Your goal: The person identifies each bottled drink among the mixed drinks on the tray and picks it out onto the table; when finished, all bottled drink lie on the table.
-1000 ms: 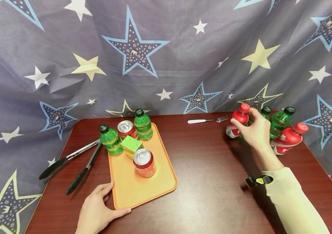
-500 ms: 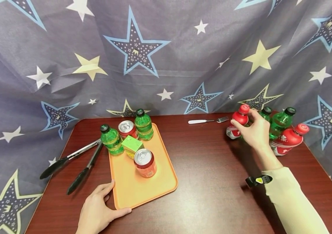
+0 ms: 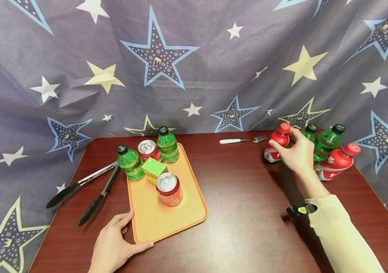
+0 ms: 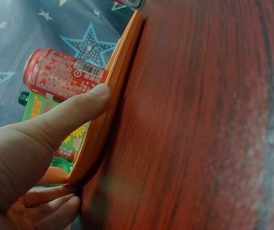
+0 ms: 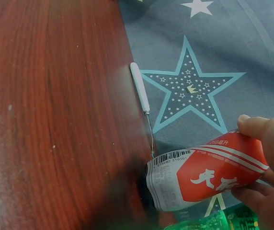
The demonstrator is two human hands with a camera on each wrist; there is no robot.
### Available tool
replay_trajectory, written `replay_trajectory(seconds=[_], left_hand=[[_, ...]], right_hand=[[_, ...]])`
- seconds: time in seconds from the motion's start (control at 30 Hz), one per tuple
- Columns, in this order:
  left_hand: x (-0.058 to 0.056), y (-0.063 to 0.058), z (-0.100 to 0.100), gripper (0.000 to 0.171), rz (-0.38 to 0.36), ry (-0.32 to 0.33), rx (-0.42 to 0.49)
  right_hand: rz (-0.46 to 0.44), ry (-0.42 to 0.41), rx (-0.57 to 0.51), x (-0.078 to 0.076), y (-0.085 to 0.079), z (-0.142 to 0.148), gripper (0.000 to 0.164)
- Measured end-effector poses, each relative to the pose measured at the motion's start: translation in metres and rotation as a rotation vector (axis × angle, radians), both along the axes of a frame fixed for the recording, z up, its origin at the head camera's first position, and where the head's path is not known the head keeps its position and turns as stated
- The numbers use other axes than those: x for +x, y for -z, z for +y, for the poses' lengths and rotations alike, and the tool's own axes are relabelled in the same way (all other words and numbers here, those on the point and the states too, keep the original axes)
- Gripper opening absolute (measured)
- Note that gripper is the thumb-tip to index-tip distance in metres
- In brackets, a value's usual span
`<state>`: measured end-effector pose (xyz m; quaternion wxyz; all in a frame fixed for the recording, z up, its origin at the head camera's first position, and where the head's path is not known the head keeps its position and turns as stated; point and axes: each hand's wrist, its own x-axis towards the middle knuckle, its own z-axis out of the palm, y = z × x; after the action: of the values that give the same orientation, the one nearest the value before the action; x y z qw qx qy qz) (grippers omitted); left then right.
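Note:
My right hand grips a red bottle with a red cap near the table's back right. Thumb and fingers hold its upper body; in the right wrist view its white-and-red label shows, base close to the table. At the front left, my left hand holds the near corner of an orange tray, thumb along its front rim and fingers by its left side. On the tray stand a red can, a green carton, a second red can and two green bottles.
Black-handled tongs lie spread left of the tray. A white-handled fork lies along the back edge. Beside my right hand stand another red bottle and two green bottles. A star-patterned cloth hangs behind the table.
Hardly anything differs: the red bottle and my right hand have shifted very slightly down and left. My left hand and the tray stay in place.

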<state>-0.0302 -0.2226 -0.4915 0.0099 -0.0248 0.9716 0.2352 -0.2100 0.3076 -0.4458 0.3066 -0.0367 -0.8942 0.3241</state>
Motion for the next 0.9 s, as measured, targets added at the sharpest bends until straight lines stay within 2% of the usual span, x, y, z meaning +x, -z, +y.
replay_trajectory(seconds=[0.6,0.9], left_hand=[[0.0011,-0.0005,0.0005,0.124,0.010,-0.009,0.000],[0.0006,-0.0020,0.0013,0.124,-0.013,-0.011,0.003]], right_hand=[[0.000,-0.014,-0.003,-0.0006,0.0035,0.0023,0.053],[0.004,-0.007,0.001,-0.0007,0.0039,0.0030,0.052]])
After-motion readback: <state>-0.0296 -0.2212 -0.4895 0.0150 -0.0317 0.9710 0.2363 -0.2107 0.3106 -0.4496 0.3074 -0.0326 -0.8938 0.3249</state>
